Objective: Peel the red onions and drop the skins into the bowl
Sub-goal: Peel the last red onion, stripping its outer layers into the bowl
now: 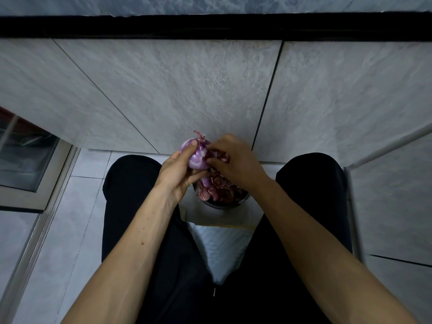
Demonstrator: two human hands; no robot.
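Just below the frame's centre, both hands crowd the same spot: the left hand grips a red onion and the right hand pinches its skin, directly above the bowl. The bowl's mouth is heaped with skins, and the hands cover its upper part. Dark-clothed knees close it in on the left and right. Behind the hands, the grey tiled wall blocks the upper frame. Open floor lies at lower left, beside a framed glass panel.
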